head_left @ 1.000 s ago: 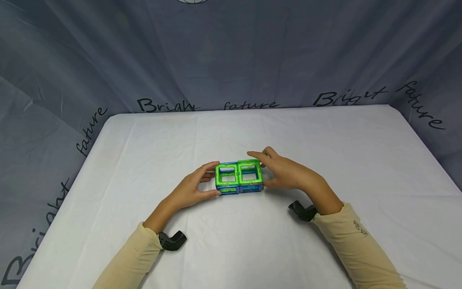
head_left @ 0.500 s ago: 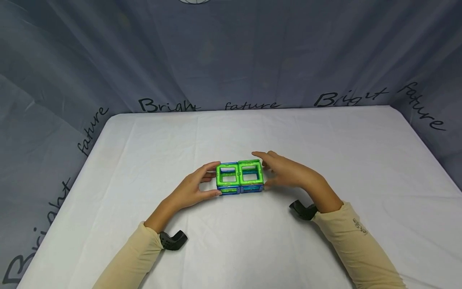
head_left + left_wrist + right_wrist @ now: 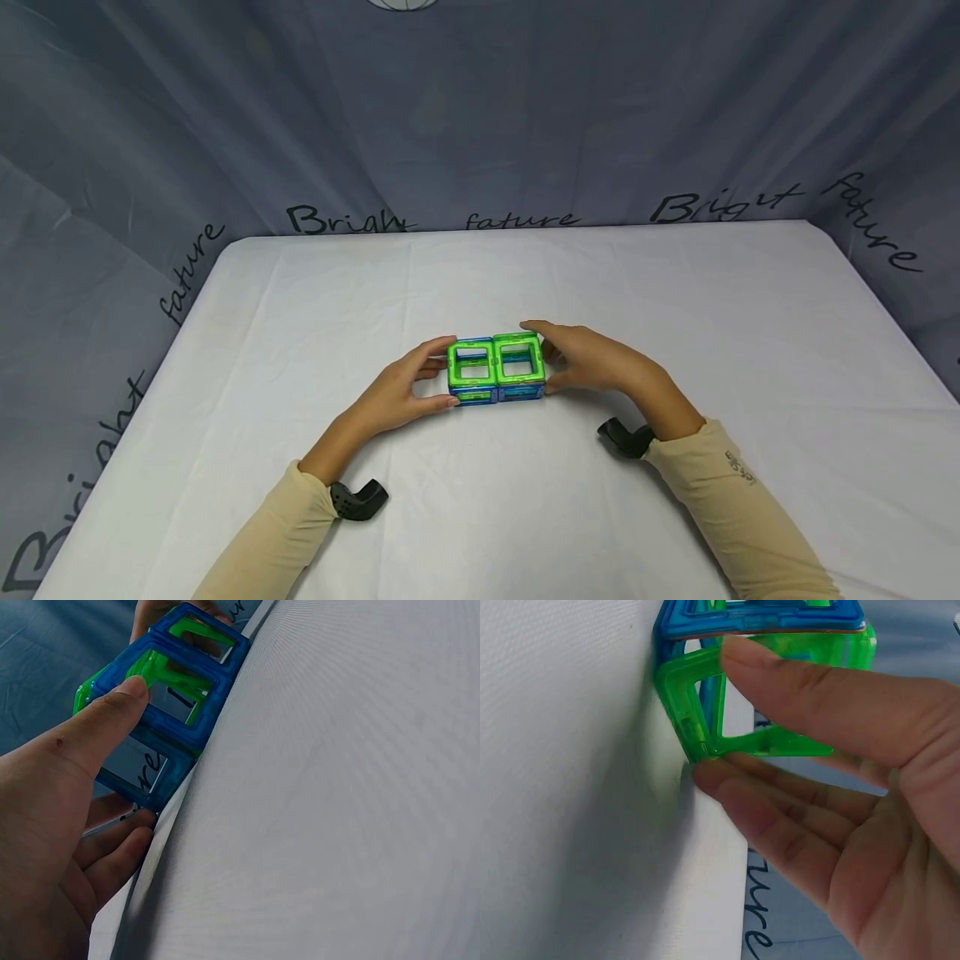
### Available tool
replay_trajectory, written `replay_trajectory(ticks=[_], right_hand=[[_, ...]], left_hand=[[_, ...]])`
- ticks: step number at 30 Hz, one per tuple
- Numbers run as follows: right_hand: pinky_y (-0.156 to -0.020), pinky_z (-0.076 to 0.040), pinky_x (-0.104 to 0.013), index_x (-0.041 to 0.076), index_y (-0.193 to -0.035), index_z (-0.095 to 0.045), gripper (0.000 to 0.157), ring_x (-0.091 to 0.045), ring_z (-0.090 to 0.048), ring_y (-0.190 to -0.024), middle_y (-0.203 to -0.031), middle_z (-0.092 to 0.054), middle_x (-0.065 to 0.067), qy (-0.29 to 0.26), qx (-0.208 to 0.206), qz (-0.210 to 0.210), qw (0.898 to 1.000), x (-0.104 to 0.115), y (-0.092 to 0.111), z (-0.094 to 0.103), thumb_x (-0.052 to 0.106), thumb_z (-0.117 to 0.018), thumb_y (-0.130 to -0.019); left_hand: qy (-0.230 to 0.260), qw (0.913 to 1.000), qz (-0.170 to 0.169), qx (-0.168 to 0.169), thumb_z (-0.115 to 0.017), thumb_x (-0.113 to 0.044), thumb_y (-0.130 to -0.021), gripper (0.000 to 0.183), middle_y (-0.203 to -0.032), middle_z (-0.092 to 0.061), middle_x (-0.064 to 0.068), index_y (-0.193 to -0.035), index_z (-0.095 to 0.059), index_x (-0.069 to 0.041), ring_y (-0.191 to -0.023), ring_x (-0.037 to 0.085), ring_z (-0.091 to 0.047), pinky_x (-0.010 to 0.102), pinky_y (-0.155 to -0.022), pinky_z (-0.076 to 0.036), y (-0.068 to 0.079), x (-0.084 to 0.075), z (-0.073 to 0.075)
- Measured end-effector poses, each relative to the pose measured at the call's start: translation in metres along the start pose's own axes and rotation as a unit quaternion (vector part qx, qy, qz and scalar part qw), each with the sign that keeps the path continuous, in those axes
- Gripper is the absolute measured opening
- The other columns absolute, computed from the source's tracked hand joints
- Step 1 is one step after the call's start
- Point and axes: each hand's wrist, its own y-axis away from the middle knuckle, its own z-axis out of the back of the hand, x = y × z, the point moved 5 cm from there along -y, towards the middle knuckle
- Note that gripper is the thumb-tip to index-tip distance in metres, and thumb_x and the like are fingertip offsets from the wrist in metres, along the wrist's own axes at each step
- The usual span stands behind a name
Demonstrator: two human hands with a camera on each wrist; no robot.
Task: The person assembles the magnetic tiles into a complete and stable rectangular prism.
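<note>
Two magnetic-tile cubes (image 3: 495, 367), joined side by side, sit on the white table with green square frames on top and blue ones in front. At their left end my left hand (image 3: 401, 390) grips them, thumb at the front and fingers behind. In the left wrist view the thumb (image 3: 116, 712) presses on a blue tile (image 3: 176, 727). My right hand (image 3: 596, 358) holds the right end, index finger along the top back edge. The right wrist view shows its thumb (image 3: 780, 679) on the green end tile (image 3: 679, 697), with fingertips at that tile's opposite edge.
White cloth covers the table (image 3: 480, 517). A grey curtain (image 3: 480, 117) with handwritten words encloses the back and sides. Black wrist devices (image 3: 360, 500) sit at both cuffs of the beige sleeves (image 3: 742, 508).
My right hand has eased slightly away from the cubes, then come back in, its index finger now lower against the back edge. My left hand and the cubes stay nearly still.
</note>
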Motion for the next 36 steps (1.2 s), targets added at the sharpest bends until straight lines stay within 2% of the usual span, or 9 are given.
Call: replay_trajectory(ticks=[4, 10, 17, 23, 30, 36], right_hand=[[-0.086, -0.052, -0.039, 0.005, -0.139, -0.031, 0.078, -0.024, -0.060, -0.098, -0.107, -0.061, -0.014, -0.008, -0.013, 0.018, 1.000, 0.003, -0.001, 0.001, 0.007, -0.074, -0.074], [-0.086, -0.051, -0.038, 0.003, -0.137, -0.035, 0.073, -0.024, -0.057, -0.098, -0.108, -0.059, -0.014, -0.006, -0.008, 0.005, 1.000, 0.002, -0.002, 0.001, 0.007, -0.073, -0.075], [-0.095, -0.045, -0.044, 0.005, -0.141, -0.028, 0.087, -0.027, -0.049, -0.111, -0.121, -0.048, -0.015, -0.014, 0.004, -0.002, 1.000, 0.001, 0.004, 0.002, 0.009, -0.078, -0.070], [-0.103, -0.039, -0.047, 0.009, -0.145, -0.019, 0.096, -0.029, -0.043, -0.122, -0.133, -0.041, -0.018, -0.012, 0.012, -0.013, 1.000, 0.003, -0.001, -0.007, 0.008, -0.078, -0.070], [-0.103, -0.038, -0.047, 0.007, -0.146, -0.014, 0.100, -0.031, -0.041, -0.123, -0.132, -0.042, -0.020, 0.015, 0.006, -0.008, 1.000, 0.004, -0.004, -0.012, 0.006, -0.078, -0.068], [-0.104, -0.037, -0.048, 0.008, -0.146, -0.012, 0.102, -0.033, -0.039, -0.126, -0.135, -0.040, -0.021, 0.019, 0.000, -0.014, 1.000, 0.004, -0.003, -0.012, 0.003, -0.077, -0.067]], left_hand=[[0.004, 1.0000, 0.002, 0.002, -0.072, -0.034, -0.077, 0.078, -0.131, -0.049, 0.005, -0.142, -0.028, -0.024, -0.115, 0.017, -0.054, 0.028, -0.096, -0.047, 0.000, 0.000, 0.000], [0.008, 1.0000, -0.004, 0.001, -0.072, -0.034, -0.077, 0.078, -0.134, -0.046, 0.004, -0.142, -0.029, -0.021, -0.116, 0.018, -0.054, 0.028, -0.096, -0.047, 0.000, 0.000, 0.000], [0.006, 1.0000, -0.002, 0.003, -0.072, -0.034, -0.077, 0.077, -0.135, -0.045, 0.004, -0.141, -0.029, -0.024, -0.116, 0.017, -0.053, 0.027, -0.096, -0.047, 0.000, 0.000, 0.000], [0.006, 1.0000, -0.003, 0.001, -0.072, -0.033, -0.078, 0.078, -0.132, -0.048, 0.006, -0.142, -0.029, -0.021, -0.115, 0.017, -0.054, 0.028, -0.096, -0.047, 0.000, 0.000, 0.001], [0.006, 1.0000, -0.002, 0.002, -0.072, -0.032, -0.078, 0.079, -0.132, -0.048, 0.006, -0.142, -0.029, -0.016, -0.115, 0.018, -0.054, 0.029, -0.096, -0.047, 0.000, 0.000, 0.001], [0.003, 1.0000, 0.004, 0.002, -0.072, -0.034, -0.077, 0.078, -0.132, -0.048, 0.005, -0.142, -0.029, -0.021, -0.115, 0.018, -0.054, 0.028, -0.096, -0.047, -0.001, 0.000, 0.000]])
